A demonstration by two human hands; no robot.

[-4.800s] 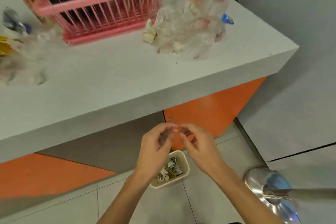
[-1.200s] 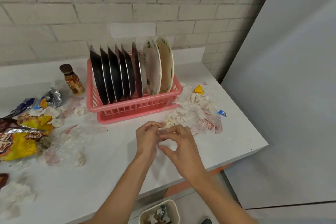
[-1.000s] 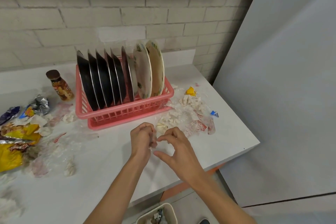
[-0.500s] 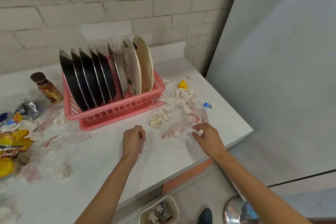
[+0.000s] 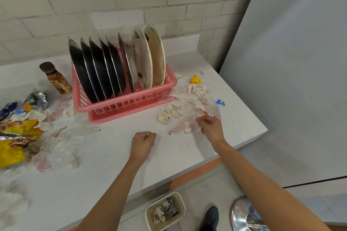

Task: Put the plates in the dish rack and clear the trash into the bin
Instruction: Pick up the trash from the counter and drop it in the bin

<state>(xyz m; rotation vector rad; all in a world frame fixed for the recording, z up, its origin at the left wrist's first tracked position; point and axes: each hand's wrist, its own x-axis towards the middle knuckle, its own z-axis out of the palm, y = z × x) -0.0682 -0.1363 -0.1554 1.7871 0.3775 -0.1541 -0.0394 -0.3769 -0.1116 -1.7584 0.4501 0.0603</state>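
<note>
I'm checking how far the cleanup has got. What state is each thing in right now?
plates: standing on edge in the dish rack
bin: on the floor, open, partly filled
bottle: upright, capped
red-printed wrapper: lying on the counter, edge pinched by the right grip
left grip: fisted on the counter, nothing visible in it
tissue scraps: crumpled, loose beside the rack
yellow bag: crumpled, lying flat

Plates (image 5: 112, 67) stand in the dish rack (image 5: 129, 103) on the counter (image 5: 112, 165); trash (image 5: 185, 103) lies right, bin (image 5: 165, 212) below on the floor.
</note>
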